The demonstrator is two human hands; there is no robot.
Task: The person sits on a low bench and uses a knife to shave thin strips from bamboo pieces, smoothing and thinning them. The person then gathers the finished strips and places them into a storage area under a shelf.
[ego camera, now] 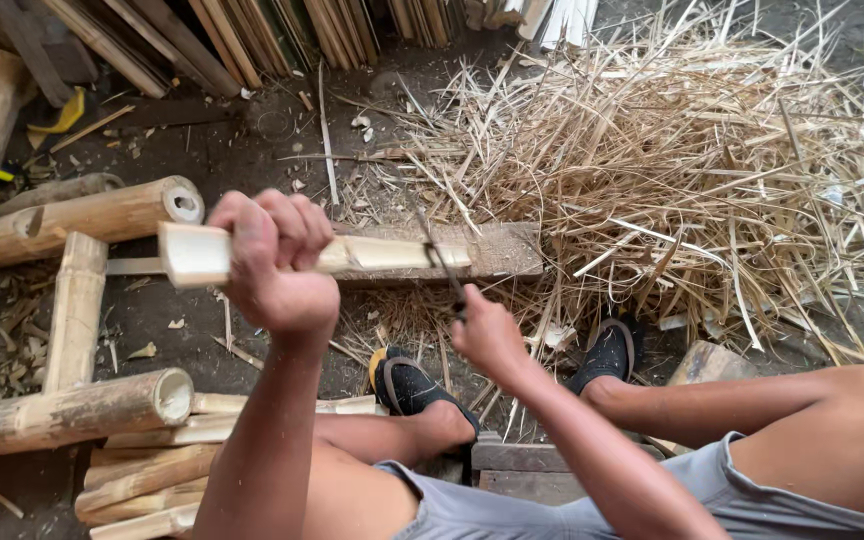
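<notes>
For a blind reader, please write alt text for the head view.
A seated person's left hand grips a split bamboo piece while the right hand presses a knife into it, over a wooden block beside bamboo shavings.

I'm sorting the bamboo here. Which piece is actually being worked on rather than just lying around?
The pale split bamboo piece gripped in the left hand, lying across the wooden block. The right hand sets a blade on it; the round bamboo poles lie untouched.

A pale split bamboo piece [252, 254], smooth and matt on its cut face, meets a dark, dull metal blade [440, 262]. Beneath lies a rough, weathered wooden plank [507, 250]. Dry, fibrous bamboo shavings [672, 170] heap on the dusty dirt floor [242, 150], beside tan, smooth-skinned bamboo poles [72, 410].
</notes>
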